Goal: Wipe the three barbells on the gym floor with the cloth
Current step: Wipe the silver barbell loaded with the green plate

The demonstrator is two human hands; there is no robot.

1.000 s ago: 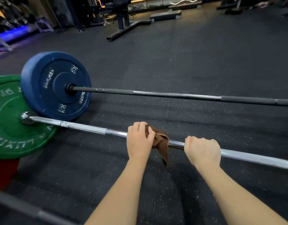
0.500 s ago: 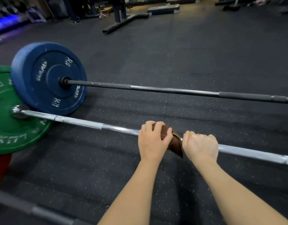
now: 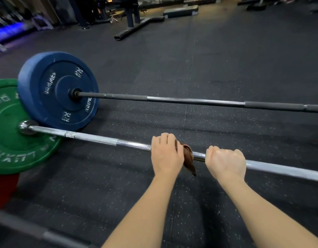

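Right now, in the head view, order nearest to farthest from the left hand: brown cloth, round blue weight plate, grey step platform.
1. Brown cloth, gripped in the left hand.
2. Round blue weight plate, ahead to the left.
3. Grey step platform, far back across the floor.

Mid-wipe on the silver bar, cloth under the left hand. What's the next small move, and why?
Probably slide the left hand with the brown cloth leftward along the silver bar, toward the green plate. The right hand grips the bar close on the cloth's right, blocking that way, while a long bare stretch lies to the left.
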